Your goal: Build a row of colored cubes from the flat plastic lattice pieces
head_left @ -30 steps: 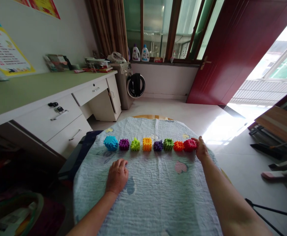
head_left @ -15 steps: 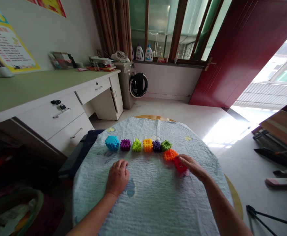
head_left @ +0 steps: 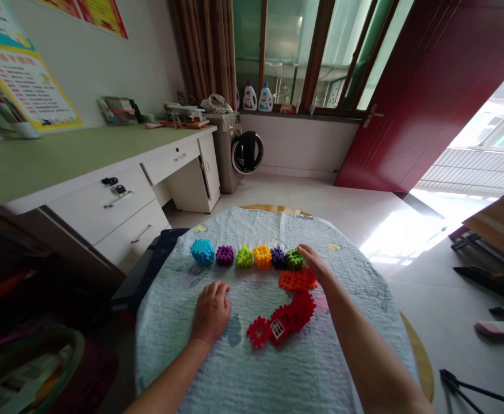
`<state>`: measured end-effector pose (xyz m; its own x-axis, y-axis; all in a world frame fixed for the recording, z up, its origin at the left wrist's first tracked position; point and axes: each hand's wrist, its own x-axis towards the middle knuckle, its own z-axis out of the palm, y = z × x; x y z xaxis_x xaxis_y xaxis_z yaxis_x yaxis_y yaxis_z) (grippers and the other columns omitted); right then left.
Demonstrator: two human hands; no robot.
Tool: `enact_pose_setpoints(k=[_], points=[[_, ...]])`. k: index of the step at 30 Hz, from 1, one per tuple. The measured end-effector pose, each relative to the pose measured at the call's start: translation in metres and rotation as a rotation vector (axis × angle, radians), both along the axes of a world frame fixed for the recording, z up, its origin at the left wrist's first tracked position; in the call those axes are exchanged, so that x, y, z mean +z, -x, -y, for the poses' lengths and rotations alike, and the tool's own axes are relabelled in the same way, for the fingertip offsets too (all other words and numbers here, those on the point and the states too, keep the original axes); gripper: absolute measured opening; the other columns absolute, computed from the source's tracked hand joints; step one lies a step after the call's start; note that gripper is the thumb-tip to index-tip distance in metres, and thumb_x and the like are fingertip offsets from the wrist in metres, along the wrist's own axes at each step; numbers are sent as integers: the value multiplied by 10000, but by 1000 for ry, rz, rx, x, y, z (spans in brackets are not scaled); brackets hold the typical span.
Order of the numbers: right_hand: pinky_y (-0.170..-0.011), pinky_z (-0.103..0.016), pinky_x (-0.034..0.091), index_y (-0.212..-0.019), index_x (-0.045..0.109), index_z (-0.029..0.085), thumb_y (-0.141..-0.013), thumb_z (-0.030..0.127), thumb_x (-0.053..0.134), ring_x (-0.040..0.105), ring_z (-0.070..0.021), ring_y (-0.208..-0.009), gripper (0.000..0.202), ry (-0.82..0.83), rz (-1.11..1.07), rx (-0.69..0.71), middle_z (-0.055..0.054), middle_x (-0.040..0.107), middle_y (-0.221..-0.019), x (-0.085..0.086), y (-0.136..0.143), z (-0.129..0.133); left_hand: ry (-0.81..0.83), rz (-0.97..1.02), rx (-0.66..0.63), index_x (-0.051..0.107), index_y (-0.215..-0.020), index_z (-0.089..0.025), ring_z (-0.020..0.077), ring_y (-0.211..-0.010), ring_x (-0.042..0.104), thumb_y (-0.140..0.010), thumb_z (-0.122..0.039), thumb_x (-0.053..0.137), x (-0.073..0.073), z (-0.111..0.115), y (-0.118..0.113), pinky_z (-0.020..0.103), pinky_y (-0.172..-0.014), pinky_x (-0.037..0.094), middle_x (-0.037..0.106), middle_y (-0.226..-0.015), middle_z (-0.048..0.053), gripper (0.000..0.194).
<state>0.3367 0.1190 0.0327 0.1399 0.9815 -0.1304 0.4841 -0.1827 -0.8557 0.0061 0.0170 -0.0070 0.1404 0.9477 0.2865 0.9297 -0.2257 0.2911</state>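
Observation:
My right hand (head_left: pixel 316 265) reaches across to the dark green gear-edged block (head_left: pixel 295 260), its fingers bent against the block's right side; the thumb is hidden. Below that hand lies an orange piece (head_left: pixel 294 280), spread wide. Toward me, red toothed pieces (head_left: pixel 293 315) lie spread in a slanting line, one bearing a white window grid. My left hand (head_left: pixel 211 311) rests on the cloth with its fingers curled, holding nothing visible. A row of blocks runs leftward: dark purple (head_left: pixel 278 258), yellow-orange (head_left: pixel 262 257), lime green (head_left: pixel 244 257), purple (head_left: pixel 225 256) and blue (head_left: pixel 202 252).
A pale patterned cloth (head_left: pixel 183 345) covers the round table. A desk (head_left: pixel 83 161) with drawers stands to the left, and a washing machine (head_left: pixel 226 149) with its door open is beyond. At lower right is a black stand leg (head_left: pixel 472 385).
My right hand has left the red block and moved up to the green one. The red pieces now lie spread out toward me, and the orange one looks wider. My left hand stays on the cloth.

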Motion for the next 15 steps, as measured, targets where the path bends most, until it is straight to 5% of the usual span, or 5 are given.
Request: enact_pose_setpoints(k=[5,9,15], points=[[-1029,-458,417,-1101,714,204,-704,607,670,592,-306,-1118,567,41,59,216,-102,677,-1161,3,19,20,5,20,14,621,-983,-186,242,-984,563,-806,-85,477,1,1,-1,380,-914,450,620,-1039,78,249],[-1081,-466,370,-1107,712,237,-764,554,659,530,-284,-1198,470,-56,173,425,-105,581,-1262,21,30,56,3,28,22,623,-977,-187,242,-992,562,-802,-84,480,3,2,-2,378,-909,449,623,-1042,78,248],[-984,-375,459,-1094,700,288,-850,510,609,569,-210,-1145,342,-49,-176,749,-47,595,-1263,59,41,79,10,39,20,620,-978,-182,234,-1001,553,-814,-86,474,3,1,-1,371,-913,442,617,-1043,79,240]])
